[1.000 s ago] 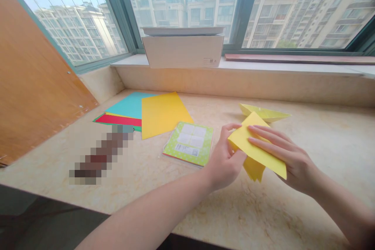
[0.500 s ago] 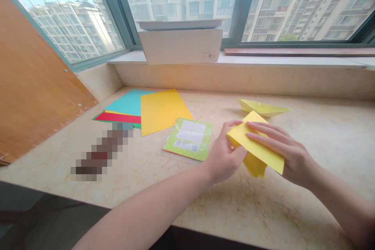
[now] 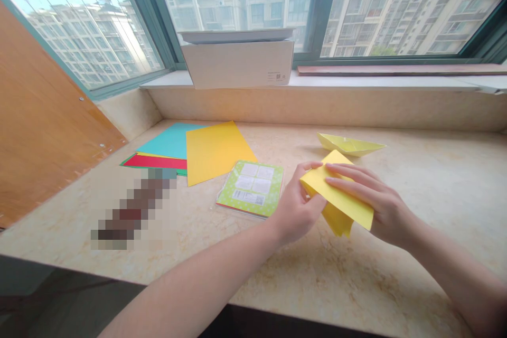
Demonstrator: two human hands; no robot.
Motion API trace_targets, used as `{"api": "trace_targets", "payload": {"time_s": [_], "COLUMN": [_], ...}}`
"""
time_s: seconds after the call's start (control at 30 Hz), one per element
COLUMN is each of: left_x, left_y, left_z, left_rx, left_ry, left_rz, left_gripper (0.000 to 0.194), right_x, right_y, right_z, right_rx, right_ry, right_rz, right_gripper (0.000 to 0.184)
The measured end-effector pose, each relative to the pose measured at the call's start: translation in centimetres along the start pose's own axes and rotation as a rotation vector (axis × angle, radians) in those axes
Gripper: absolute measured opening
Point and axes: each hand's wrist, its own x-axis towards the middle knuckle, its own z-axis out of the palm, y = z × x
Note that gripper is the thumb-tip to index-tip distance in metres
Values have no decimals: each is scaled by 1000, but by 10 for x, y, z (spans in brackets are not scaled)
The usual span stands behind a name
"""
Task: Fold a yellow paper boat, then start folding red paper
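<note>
Both my hands hold a piece of folded yellow paper [image 3: 348,193] above the counter, tilted, with a flap hanging beneath it. My left hand [image 3: 299,203] pinches its left corner between thumb and fingers. My right hand [image 3: 376,200] lies with fingers across the top face, gripping the right side; its thumb is hidden under the paper. Just behind the paper, a folded yellow paper boat [image 3: 350,145] rests on the counter. Left of my left hand is a green packet of paper [image 3: 253,187] with a printed label, in a clear wrapper.
On the counter [image 3: 222,253] lie an orange-yellow sheet [image 3: 217,153], a blue sheet [image 3: 166,140] and a red sheet [image 3: 158,162], overlapping. A pixelated object [image 3: 132,211] lies front left. A white box [image 3: 240,63] stands on the window sill, beside a wooden board [image 3: 396,70].
The whole view has shifted slightly, so everything appears a little farther left. The folded yellow paper stays in both hands, its right end tipped slightly differently.
</note>
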Motion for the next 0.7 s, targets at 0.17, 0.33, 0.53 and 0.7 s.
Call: {"api": "trace_targets", "payload": {"time_s": [0.17,0.33,0.53,0.7], "left_x": [0,0,-1,-1], "left_y": [0,-1,3,6], "left_z": [0,-1,1,2], "left_rx": [-19,2,-7,-18], "left_ry": [-10,-5,15,17], "left_rz": [-9,-12,-22,-43], "left_gripper": [43,44,41,42], "right_x": [1,1,1,2], "right_y": [-1,-1,-2,-2], "right_z": [0,0,0,1], "right_rx": [5,-3,-7,1], "right_ry": [-1,0,8,0], "right_rz": [1,11,11,3], "right_gripper": [56,56,54,53]}}
